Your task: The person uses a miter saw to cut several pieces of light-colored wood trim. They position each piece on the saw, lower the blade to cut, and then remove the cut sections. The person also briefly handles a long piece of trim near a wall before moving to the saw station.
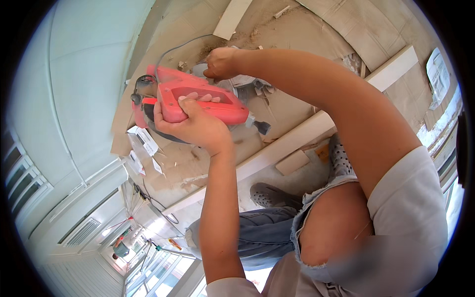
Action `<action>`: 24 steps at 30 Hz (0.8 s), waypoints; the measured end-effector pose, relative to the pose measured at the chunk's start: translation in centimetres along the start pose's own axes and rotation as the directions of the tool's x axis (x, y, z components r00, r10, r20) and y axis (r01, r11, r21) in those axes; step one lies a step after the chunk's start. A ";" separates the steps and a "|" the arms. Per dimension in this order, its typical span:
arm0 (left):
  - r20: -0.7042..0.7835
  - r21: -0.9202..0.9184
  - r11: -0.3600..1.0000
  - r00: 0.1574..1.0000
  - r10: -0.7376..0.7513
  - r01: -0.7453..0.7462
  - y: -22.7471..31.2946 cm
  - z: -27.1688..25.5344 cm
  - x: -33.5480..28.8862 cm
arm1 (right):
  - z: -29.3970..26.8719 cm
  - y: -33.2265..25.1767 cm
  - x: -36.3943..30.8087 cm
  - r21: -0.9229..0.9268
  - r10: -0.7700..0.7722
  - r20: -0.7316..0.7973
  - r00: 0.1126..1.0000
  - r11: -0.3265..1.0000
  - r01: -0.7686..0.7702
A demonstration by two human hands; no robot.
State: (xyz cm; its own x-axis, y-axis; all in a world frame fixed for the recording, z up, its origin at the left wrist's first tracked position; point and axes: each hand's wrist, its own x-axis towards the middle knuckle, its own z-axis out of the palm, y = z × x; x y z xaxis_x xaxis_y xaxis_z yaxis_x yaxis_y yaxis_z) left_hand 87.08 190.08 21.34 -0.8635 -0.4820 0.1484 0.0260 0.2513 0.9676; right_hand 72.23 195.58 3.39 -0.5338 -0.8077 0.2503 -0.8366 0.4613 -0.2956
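Observation:
My left hand [198, 123] is wrapped round the loop handle of a red corded power tool [231, 113], with its fingers showing through the handle's opening. The tool lies tilted on its side, and a short black knob [262, 127] sticks out at its right end. Just beyond the tool, my right hand [221, 63] is closed with curled fingers next to a pale piece at the tool's far side. Whatever those fingers hold, if anything, is hidden. A thin dark cord [173, 48] runs up from the tool's left end.
Brown cardboard [297, 44] with wood scraps and dust covers the ground. A long pale board [289, 141] crosses under my right arm; a shorter strip [230, 19] lies at the far side. Torn white paper [143, 141] is left of the tool. Another person [120, 246] is far off, lower left.

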 end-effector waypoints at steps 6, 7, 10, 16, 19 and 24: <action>0.007 -0.007 0.999 0.999 0.044 -0.044 -1.1 -0.1 -0.5 | -0.1 0.2 0.1 -0.031 0.011 0.011 1.000 0.999 -0.011; 0.014 -0.009 0.999 0.999 0.036 -0.036 -0.5 -0.5 0.1 | 0.0 0.0 0.1 -0.031 0.009 0.010 1.000 0.999 -0.009; 0.048 -0.023 0.998 0.997 -0.053 0.055 2.7 -1.9 4.6 | -0.4 -0.3 0.2 -0.063 0.042 0.071 0.997 0.997 -0.037; 0.239 0.078 0.944 0.913 -0.331 0.322 8.3 -6.6 22.4 | -2.1 -1.0 0.3 -0.068 0.039 0.087 0.995 0.997 -0.033; 0.243 0.115 0.920 0.888 -0.391 0.374 8.9 -6.3 25.9 | -1.9 -0.8 -0.5 -0.073 0.047 0.088 0.995 0.996 -0.041; 0.248 0.447 0.879 0.921 -0.300 0.166 8.4 -7.7 31.9 | -1.7 -1.1 -0.2 -0.102 0.047 0.101 0.994 0.994 -0.037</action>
State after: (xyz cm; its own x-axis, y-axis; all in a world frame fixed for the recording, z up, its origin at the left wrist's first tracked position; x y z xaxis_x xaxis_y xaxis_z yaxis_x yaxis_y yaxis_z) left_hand 63.68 170.32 35.77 -0.9281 -0.3113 -0.2041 -0.3455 0.5161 0.7838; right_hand 73.05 195.83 5.26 -0.5575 -0.8179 0.1421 -0.8246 0.5257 -0.2091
